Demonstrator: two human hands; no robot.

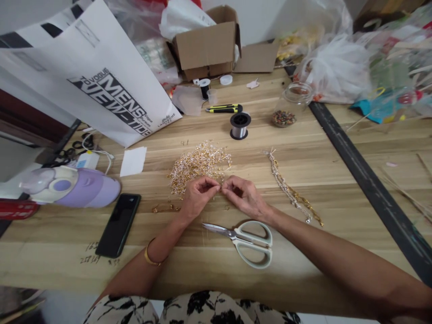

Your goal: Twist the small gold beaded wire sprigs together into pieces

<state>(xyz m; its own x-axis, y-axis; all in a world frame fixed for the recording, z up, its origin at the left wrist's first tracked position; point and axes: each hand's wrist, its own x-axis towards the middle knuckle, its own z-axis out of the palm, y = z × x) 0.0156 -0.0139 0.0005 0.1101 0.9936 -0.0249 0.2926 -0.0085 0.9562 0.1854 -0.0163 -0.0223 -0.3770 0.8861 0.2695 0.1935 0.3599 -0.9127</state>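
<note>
My left hand (pixel 200 194) and my right hand (pixel 245 194) meet over the table, thumbs and forefingers pinched almost tip to tip. Whatever sits between the fingertips is too small to make out. Just behind my left hand spreads a pile of small gold and clear jewelry pieces (pixel 195 164). A pair of scissors (pixel 241 240) with pale handles lies nearer to me, its blades pointing left. Right of my right hand are a gold chain (pixel 299 196) and a silver chain (pixel 281 182), side by side. A few gold bits (pixel 165 208) rest left of my left wrist.
A spool of clear line (pixel 240 126), a yellow-black utility knife (pixel 224 108) and a jar of beads (pixel 284 118) stand or lie farther back. On the left are a phone (pixel 118 225), a purple bottle (pixel 84 186) and a large white bag (pixel 111 76). A cardboard box (pixel 205 47) is behind.
</note>
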